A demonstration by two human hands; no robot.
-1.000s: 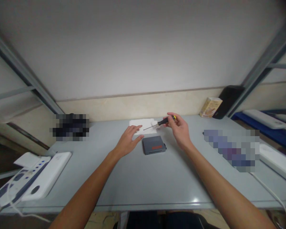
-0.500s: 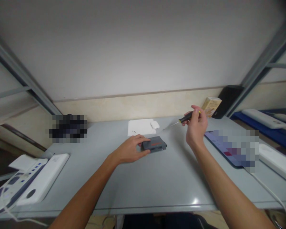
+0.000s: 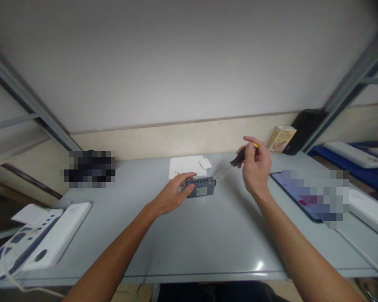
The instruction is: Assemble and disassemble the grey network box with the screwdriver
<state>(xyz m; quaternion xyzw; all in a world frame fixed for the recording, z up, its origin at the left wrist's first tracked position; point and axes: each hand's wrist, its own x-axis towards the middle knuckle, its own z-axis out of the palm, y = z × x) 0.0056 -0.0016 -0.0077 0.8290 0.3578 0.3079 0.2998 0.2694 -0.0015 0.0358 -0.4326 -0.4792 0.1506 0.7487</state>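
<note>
Between the fingers and thumb of my left hand [image 3: 173,195] is a small dark grey metal box [image 3: 209,191], gripped by its left end. It is tipped up so that a side with a pale label and a row of vent slots faces me. My right hand [image 3: 256,167] is closed round the dark handle of a screwdriver [image 3: 238,158] with a yellow mark. The screwdriver's thin shaft slants down to the left, its tip at the box's upper right corner. Behind the box lies a white sheet [image 3: 184,163] with several tiny dark pieces, which look like screws, and a white earphone-like case [image 3: 204,163].
A tablet-like screen [image 3: 297,195] lies to the right, partly blurred out. At the back right stand a yellowish carton [image 3: 282,139] and a black case [image 3: 305,130]. A white power strip [image 3: 19,239] and a long white box [image 3: 61,235] lie at the left of the grey table [image 3: 176,247].
My left hand has tipped the box so its labelled side faces me. My right hand has brought the screwdriver slightly left and down, its tip now at the box's corner.
</note>
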